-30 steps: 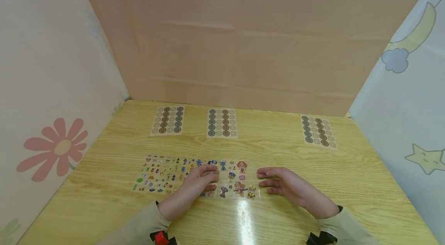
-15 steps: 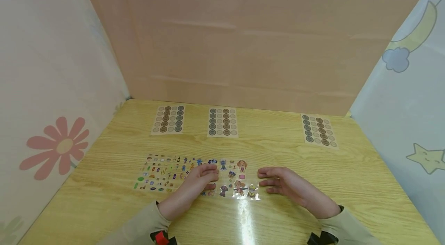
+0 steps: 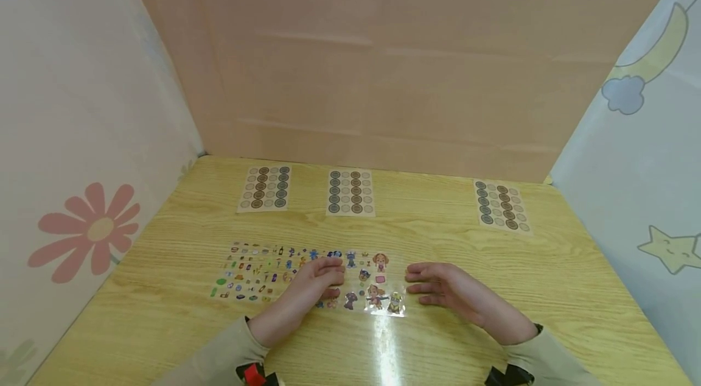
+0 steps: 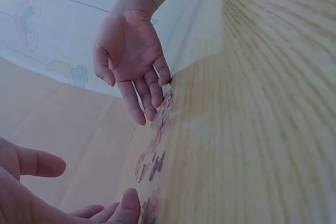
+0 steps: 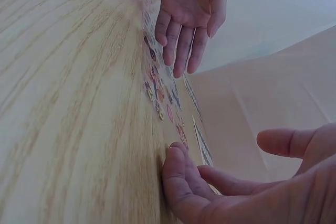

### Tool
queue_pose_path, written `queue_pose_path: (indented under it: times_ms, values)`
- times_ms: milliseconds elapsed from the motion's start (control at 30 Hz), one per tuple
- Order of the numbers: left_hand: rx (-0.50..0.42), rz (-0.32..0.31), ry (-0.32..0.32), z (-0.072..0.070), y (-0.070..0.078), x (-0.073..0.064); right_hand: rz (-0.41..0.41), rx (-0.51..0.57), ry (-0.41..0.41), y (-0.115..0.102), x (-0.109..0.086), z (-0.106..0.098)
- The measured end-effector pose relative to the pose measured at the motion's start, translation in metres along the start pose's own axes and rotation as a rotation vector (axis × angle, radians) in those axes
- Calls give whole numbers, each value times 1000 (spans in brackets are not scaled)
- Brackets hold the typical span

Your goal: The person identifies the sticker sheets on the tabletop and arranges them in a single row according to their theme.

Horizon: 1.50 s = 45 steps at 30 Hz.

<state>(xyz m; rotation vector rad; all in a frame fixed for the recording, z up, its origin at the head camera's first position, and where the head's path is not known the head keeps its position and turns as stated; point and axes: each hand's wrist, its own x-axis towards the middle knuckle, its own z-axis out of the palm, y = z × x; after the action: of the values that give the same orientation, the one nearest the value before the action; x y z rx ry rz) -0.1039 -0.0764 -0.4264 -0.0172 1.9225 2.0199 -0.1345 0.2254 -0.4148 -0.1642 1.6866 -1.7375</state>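
Observation:
A clear sticker sheet [image 3: 364, 275] printed with small colourful pictures and cartoon dogs lies across the middle of the table. My left hand [image 3: 312, 288] rests over its centre, palm turned inward, covering some of the pictures. Just past the sheet's right end is my right hand [image 3: 446, 291], its palm facing the left one. Both hands have relaxed, slightly bent fingers with nothing between them. In the left wrist view the right hand [image 4: 134, 61] shows its bare palm, and the right wrist view shows the left hand [image 5: 189, 19] the same way.
Three paper sheets of brown and grey circles lie along the back: a left one [image 3: 265, 189], a middle one [image 3: 351, 192] and a right one [image 3: 502, 206]. A tan backdrop [image 3: 372, 69] stands behind the wooden table [image 3: 569, 276], with patterned panels at both sides.
The sticker sheet's right end has shifted very slightly left, and a bright glint now shows at its near right corner. Both hands have stayed in place.

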Motion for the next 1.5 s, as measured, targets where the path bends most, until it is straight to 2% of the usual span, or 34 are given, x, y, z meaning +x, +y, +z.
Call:
queue_pose_path:
  times_ms: [333,567,733,833,1000,1300,1500]
  values:
    - [-39,10,8,-5,14,6,17,18,-2,-1,0,-3]
    - [-81,81,-4,-9,26,14,9,28,-3,-13,6,-7]
    - [-137,110,37,-11,38,24,13,90,-34,-26,18,-17]
    - [-185,124,38,-15,44,33,-3,118,-56,-32,29,-23]
    - [-228,104,18,-25,52,46,-24,132,-59,-44,45,-30]
    - [-423,-54,-46,-54,69,85,-33,213,-26,-61,72,-48]
    - [-412,-87,-52,-71,73,108,-30,257,-10,-70,90,-54]
